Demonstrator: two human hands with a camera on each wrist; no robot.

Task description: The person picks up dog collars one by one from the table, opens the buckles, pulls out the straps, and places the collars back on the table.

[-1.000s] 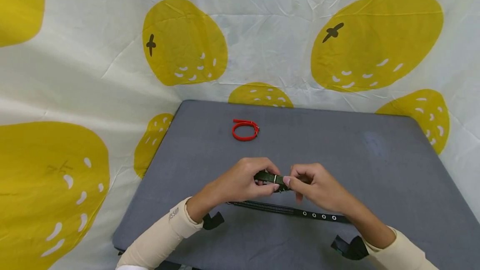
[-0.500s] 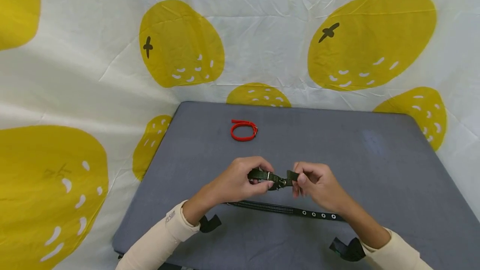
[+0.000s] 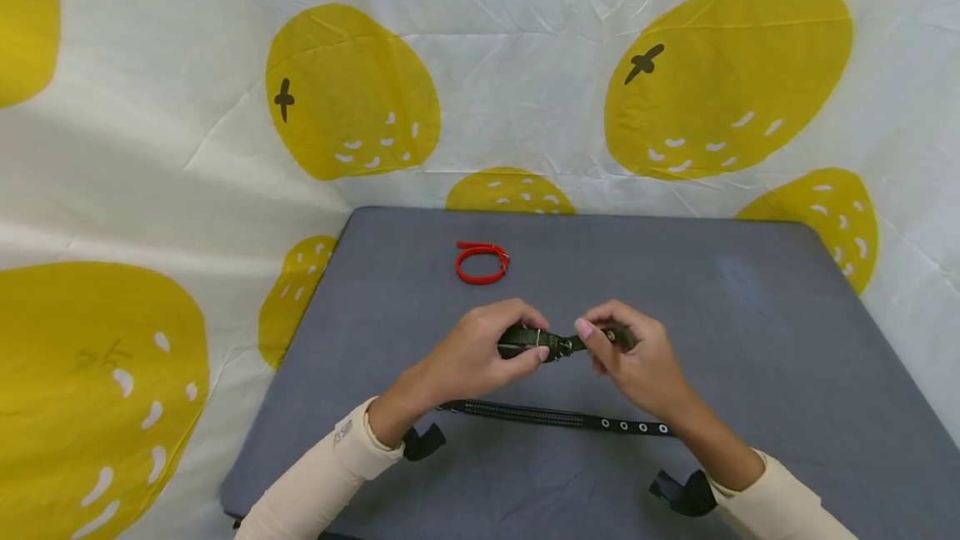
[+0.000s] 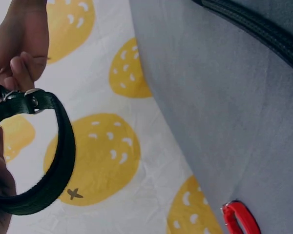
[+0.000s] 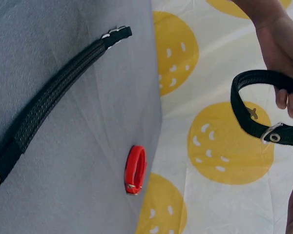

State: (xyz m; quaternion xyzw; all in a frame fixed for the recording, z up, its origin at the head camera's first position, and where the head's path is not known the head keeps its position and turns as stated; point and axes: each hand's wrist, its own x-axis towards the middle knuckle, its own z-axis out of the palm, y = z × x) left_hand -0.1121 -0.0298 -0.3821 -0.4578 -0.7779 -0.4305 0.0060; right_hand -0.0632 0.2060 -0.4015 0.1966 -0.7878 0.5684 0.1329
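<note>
A dark green collar (image 3: 528,338) with a metal buckle is held up over the grey table, bent into a loop. My left hand (image 3: 480,348) grips the loop between thumb and fingers, close to the buckle. To its right, my right hand (image 3: 637,357) pinches the strap's free end, which has a metal eyelet. The collar's round loop (image 4: 66,141) shows in the left wrist view, with the right hand (image 4: 27,63) near the buckle. In the right wrist view, the left hand's fingers (image 5: 288,100) lie at the loop (image 5: 240,107), and the buckle sits lower.
A black collar (image 3: 540,415) with several metal eyelets lies stretched out on the grey table (image 3: 637,273), nearer than the hands. Farther back lies a coiled red collar (image 3: 482,280). A white sheet (image 3: 525,98) with yellow fruit shapes hangs around the table's back and left.
The right hand has drawn the strap end out to the right of the buckle and now bends it up between its fingers. The left hand keeps its grip on the loop.
</note>
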